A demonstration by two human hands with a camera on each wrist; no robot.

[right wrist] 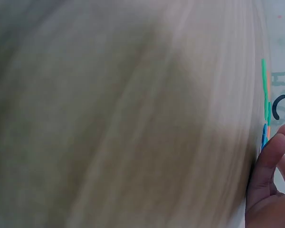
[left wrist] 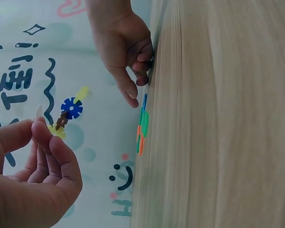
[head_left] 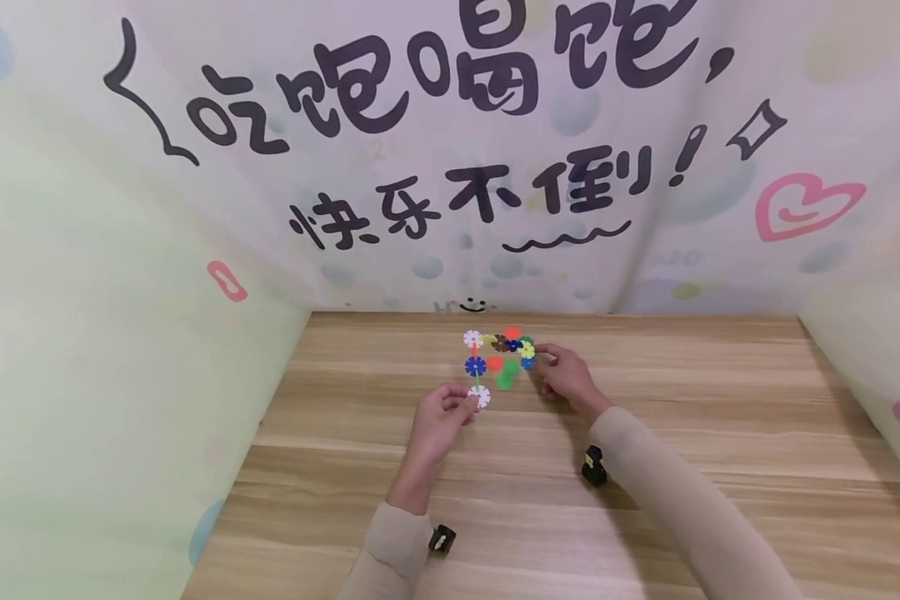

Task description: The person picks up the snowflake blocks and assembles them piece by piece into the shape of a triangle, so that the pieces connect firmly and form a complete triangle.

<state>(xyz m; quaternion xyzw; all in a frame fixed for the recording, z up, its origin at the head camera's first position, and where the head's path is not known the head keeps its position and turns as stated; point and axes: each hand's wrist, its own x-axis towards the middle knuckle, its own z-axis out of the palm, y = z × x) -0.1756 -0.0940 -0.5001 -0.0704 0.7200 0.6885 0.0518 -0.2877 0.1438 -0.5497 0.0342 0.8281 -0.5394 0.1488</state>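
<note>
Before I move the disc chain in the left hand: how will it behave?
The disc chain is probably stiff: it holds a bent shape in midair. Likely light: the left hand pinches just one end. It might come apart where it appears merely slotted together.

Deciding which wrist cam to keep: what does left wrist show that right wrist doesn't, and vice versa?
Left wrist only: left hand, pinching a white disc; chain with blue, brown and yellow discs; black writing.
Right wrist only: no extra object I can make out.
Both: right hand, green, orange and blue table discs, smiley, table.
</note>
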